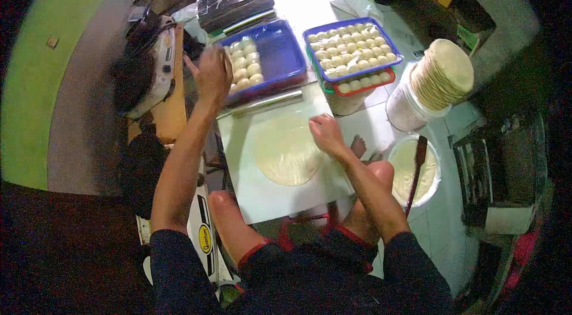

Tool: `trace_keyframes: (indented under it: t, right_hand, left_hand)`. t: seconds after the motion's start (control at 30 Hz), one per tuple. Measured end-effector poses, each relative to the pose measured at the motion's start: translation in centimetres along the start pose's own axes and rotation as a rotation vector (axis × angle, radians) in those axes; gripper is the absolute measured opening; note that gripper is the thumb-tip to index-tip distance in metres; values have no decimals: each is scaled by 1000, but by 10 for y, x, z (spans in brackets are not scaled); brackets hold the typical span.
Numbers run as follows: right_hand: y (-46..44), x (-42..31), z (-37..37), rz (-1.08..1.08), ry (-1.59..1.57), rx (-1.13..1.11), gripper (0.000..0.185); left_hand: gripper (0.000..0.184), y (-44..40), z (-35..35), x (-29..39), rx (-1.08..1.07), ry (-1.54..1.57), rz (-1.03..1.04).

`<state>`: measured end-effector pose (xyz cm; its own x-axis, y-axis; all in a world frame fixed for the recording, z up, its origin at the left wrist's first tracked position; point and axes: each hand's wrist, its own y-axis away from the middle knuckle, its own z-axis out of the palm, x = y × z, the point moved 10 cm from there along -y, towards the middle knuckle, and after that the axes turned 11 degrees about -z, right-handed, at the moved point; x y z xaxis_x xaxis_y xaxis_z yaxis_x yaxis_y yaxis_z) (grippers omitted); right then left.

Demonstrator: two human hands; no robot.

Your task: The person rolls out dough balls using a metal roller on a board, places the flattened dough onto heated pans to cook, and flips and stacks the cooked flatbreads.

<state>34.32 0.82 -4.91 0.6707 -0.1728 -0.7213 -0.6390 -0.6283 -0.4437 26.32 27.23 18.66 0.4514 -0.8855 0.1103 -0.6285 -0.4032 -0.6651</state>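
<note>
A thin, round sheet of dough (287, 151) lies flat on the white board (253, 202) in front of me. My right hand (326, 133) is at the sheet's upper right edge with its fingers curled in; whatever they pinch is too small to name. Raised at the left, my left hand (213, 74) is beside the blue tray (280, 47) that holds dough balls (245, 65). Its thumb or a finger points out and the others are bent, and I cannot make out anything in it.
Another blue tray (390, 66) of dough balls sits on a red tray (381, 78). Stacked flat rounds (444, 74) top a white bucket (402, 106). A tub of pale batter (411, 166) has a dark paddle (420, 160). Stoves (161, 71) stand left.
</note>
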Motion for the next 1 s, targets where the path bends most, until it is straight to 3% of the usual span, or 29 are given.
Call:
trace_keyframes:
  t: [0.1, 0.17, 0.2, 0.23, 0.27, 0.33, 0.37, 0.47, 0.5, 0.57, 0.63, 0.67, 0.7, 0.73, 0.77, 0.8, 0.83, 0.93, 1.0]
  right_hand:
    - [-45, -2, 63, -95, 229, -107, 20]
    - [-51, -4, 87, -121, 263, -171, 19]
    - [-52, -3, 97, -132, 279, -206, 19]
    - [-51, -2, 97, -133, 207, -130, 8]
    - [-49, -4, 101, -177, 255, -121, 8]
    - [-44, -10, 104, -267, 357, -111, 11]
    - [-39, -13, 107, -349, 401, -58, 18]
    - [-34, -17, 104, -495, 82, -122, 18]
    - [-35, -12, 110, -435, -79, -287, 20]
    - [-51, -8, 102, -87, -29, -617, 26]
    - [-56, 0, 90, -256, 110, -711, 44]
    - [-51, 10, 102, -275, 138, -966, 45]
    - [-51, 12, 104, -289, 167, -1222, 45]
    - [-38, 18, 104, -303, 196, -1478, 47]
    - [-33, 22, 107, -300, -159, -1380, 51]
    - [-23, 32, 110, -24, -504, -1289, 60]
    - [-7, 36, 111, 252, -831, -1157, 69]
    - [34, 11, 99, 850, -1493, -649, 81]
    - [53, -14, 91, 835, -1394, -690, 85]
  left_hand:
    - [33, -17, -47, 15, 285, 18, 95]
    - [37, 23, -36, 21, 37, 258, 39]
    - [35, 59, -14, 25, -198, 369, -17]
    - [31, 99, 2, 36, -273, 508, 113]
    - [33, 150, 40, 29, -616, 566, -88]
    - [36, 214, 88, 26, -780, 575, -147]
    - [35, 221, 105, 22, -718, 551, -148]
    - [32, 216, 134, 17, -599, 514, -122]
    - [31, 211, 141, 17, -613, 528, -103]
    - [23, 208, 153, 15, -611, 594, 13]
    - [21, 214, 160, 14, -644, 684, 126]
    - [21, 216, 161, 17, -659, 728, 184]
    - [16, 215, 146, 21, -534, 685, 204]
    - [16, 218, 153, 16, -682, 736, -1]
    - [17, 227, 156, 11, -825, 778, -212]
    - [19, 241, 159, 5, -963, 813, -426]
    - [29, 240, 155, -2, -858, 874, -486]
    - [33, 278, 189, -30, -1013, 969, -745]
    - [34, 305, 169, -25, -1235, 1144, -979]
